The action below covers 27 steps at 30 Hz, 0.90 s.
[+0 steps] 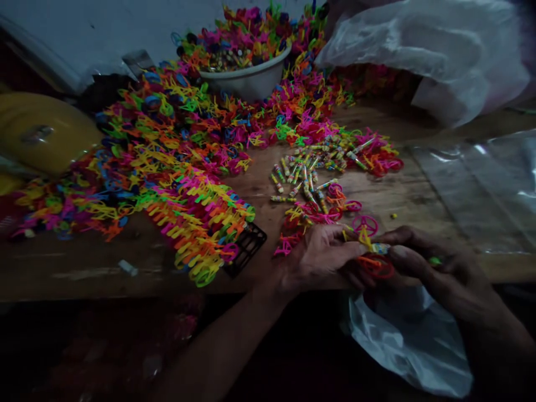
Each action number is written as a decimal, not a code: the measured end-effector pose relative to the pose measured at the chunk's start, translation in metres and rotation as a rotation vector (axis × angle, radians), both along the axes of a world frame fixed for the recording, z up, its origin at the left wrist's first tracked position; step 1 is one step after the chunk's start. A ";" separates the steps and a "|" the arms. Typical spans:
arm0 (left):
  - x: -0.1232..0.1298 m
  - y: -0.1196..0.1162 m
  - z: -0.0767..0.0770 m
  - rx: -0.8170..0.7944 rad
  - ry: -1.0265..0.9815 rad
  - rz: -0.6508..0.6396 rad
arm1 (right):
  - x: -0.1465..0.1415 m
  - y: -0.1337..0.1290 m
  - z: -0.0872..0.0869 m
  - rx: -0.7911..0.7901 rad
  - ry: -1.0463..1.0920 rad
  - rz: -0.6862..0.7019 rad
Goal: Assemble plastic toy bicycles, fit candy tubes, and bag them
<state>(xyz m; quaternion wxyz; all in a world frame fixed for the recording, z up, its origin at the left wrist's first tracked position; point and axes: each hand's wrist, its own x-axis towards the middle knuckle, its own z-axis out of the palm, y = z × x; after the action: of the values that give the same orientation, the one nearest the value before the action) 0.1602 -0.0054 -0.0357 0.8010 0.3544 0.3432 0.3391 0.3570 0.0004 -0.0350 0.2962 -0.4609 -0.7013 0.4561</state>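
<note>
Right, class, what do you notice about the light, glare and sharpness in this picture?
Head view: dim overall, darkest below the front edge of the table; head view: pale glare streaks on the clear plastic at the right; head view: left hand and right hand look soft, fine detail lost.

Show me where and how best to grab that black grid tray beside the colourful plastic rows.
Probably by the bare end of the black grid tray, coming from the right: open lattice shows there, offering an edge to pinch, while rows of plastic pieces crowd its left side.
</note>
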 end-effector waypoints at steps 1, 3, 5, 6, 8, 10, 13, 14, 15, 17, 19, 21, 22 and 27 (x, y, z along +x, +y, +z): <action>0.000 -0.001 -0.001 0.011 0.011 0.001 | 0.000 -0.001 0.003 0.017 -0.034 0.014; -0.001 -0.004 -0.003 0.017 0.025 -0.005 | 0.001 -0.004 0.006 0.058 -0.103 0.028; 0.000 -0.005 -0.003 0.004 0.036 -0.014 | 0.002 -0.006 0.007 0.105 -0.161 0.032; 0.000 -0.006 -0.001 -0.004 0.041 -0.015 | 0.002 -0.007 0.007 0.122 -0.171 0.038; 0.000 -0.006 0.002 -0.026 0.048 -0.022 | 0.002 -0.009 0.008 0.117 -0.137 0.045; -0.001 -0.004 0.006 -0.039 0.035 -0.046 | 0.001 -0.009 0.009 0.096 -0.063 0.037; -0.003 0.000 0.009 -0.056 0.002 -0.092 | 0.000 -0.008 0.009 0.122 -0.009 0.023; -0.003 0.000 0.009 -0.065 0.003 -0.095 | 0.001 -0.007 0.010 0.135 -0.017 0.030; -0.003 0.000 0.008 -0.077 0.013 -0.089 | 0.001 -0.006 0.011 0.141 -0.036 0.046; -0.001 -0.001 0.006 -0.089 0.039 -0.065 | 0.004 -0.006 0.016 0.146 -0.087 0.099; 0.003 -0.004 0.004 -0.091 0.042 -0.049 | 0.007 -0.006 0.022 0.151 -0.157 0.158; 0.010 -0.007 0.003 -0.111 0.011 -0.062 | 0.012 -0.010 0.028 0.173 -0.226 0.202; 0.013 -0.009 0.003 -0.134 -0.020 -0.081 | 0.015 -0.014 0.030 0.191 -0.254 0.202; 0.030 -0.019 -0.001 -0.204 -0.120 -0.132 | 0.028 -0.036 0.030 0.239 -0.327 0.116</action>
<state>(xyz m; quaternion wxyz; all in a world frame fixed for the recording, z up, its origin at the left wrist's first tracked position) 0.1900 -0.0244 -0.0371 0.8725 0.2719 0.3033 0.2698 0.3848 -0.0353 -0.0054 0.2043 -0.4492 -0.8145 0.3051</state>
